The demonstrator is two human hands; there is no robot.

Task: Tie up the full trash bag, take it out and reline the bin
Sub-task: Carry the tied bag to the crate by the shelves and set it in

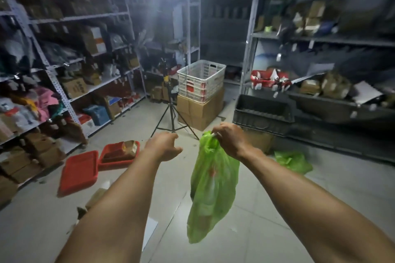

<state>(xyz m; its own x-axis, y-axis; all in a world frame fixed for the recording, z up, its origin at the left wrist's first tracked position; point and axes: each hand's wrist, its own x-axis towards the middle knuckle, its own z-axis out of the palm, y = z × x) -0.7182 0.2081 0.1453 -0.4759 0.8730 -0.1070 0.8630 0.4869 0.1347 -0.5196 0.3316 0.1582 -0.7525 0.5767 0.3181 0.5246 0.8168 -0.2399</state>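
Right hand [229, 137] is closed tight around the bunched top of the green trash bag [211, 190], and the bag hangs down from it in the air, above the pale floor [267, 220]. Left hand [164, 145] is just beside it, not touching the bag, with the fingers curled loosely and nothing in them.

The bag looks thin and soft. It crinkles and sags, and you can see dark and red shapes through the plastic. It does not pull the arm down, so I think it is light. Thin plastic like this can rip, so the best place to hold it is the gathered neck at the top, where the plastic is thick from being bunched. Whether the neck is tied in a knot I cannot tell; the fingers hide it.

Past the hands, another green bag [292, 161] lies crumpled on the floor to the right. It may be the new liner. Two red trays [79, 172] lie on the floor to the left. A black tripod [172, 117] stands farther back, near a white crate [202, 79] on cardboard boxes. Shelves [70, 49] full of stuff run along the walls. I do not see the bin.
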